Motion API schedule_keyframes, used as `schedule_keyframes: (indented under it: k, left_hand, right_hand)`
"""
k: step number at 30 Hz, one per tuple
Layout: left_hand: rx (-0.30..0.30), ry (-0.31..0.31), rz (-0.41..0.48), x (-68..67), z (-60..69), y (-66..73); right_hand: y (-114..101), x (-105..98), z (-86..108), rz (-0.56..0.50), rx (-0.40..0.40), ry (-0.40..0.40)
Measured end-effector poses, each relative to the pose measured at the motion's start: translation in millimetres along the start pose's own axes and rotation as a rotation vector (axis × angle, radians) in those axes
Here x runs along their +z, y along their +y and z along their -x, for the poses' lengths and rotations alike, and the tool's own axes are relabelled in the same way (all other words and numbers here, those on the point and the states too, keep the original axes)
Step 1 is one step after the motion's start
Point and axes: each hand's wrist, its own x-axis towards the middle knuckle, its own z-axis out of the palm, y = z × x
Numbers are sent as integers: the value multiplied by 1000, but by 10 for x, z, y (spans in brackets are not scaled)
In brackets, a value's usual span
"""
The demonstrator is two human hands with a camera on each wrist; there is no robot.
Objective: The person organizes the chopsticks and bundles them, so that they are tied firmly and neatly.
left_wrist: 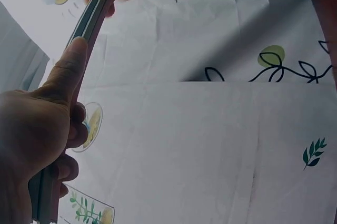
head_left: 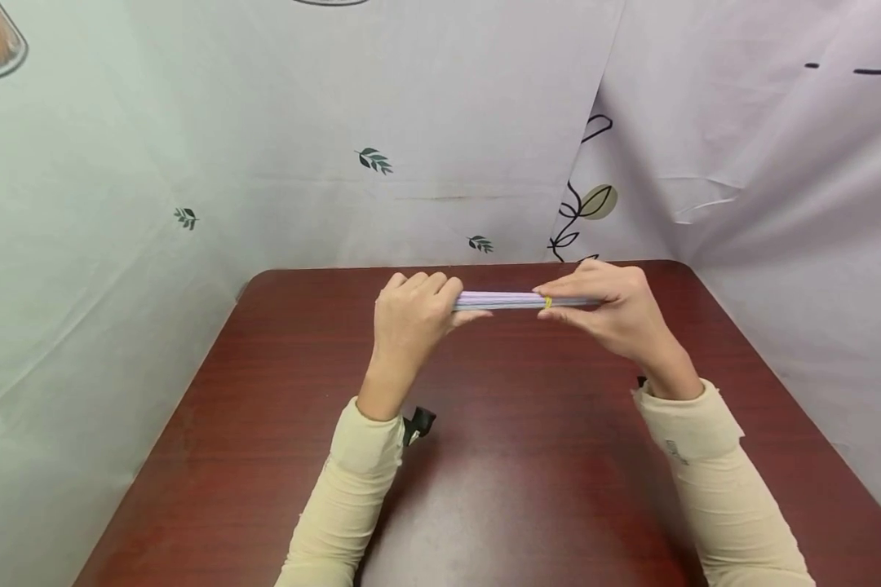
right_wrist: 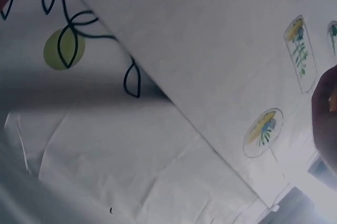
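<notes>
A bundle of long, thin lilac and grey sticks [head_left: 501, 301] is held level above the table; their exact kind is unclear. My left hand [head_left: 414, 310] grips its left part, fingers curled over and thumb along it, as the left wrist view also shows. A yellow band [head_left: 548, 302] circles the bundle towards its right end. There my right hand [head_left: 617, 306] pinches it between fingers and thumb, and the end itself is partly hidden by that hand. Only a dark edge of the right hand [right_wrist: 325, 116] enters the right wrist view, without the bundle.
Below both hands lies a reddish-brown wooden table [head_left: 264, 391] with rounded far corners. Pale cloth [head_left: 440, 98] with printed leaves hangs around its back and sides. A black wrist mount [head_left: 419, 422] sticks out beside the left cuff.
</notes>
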Motion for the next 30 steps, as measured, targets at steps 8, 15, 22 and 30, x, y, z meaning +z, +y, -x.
schedule_keyframes:
  k: [8,15,22,30]
  left_hand:
    - [5,1,-28,24,6,60]
    - [14,-20,3,39,5,61]
    - [-10,-13,21,9,14,23]
    - [-12,-8,-11,-2,13,18]
  right_hand:
    - [9,146,9,196,-24,50]
    - [-49,125,6,209,-28,-10]
    - [-67,-59,20,120,20,-56]
    - [-82,17,-37,236,-63,-72]
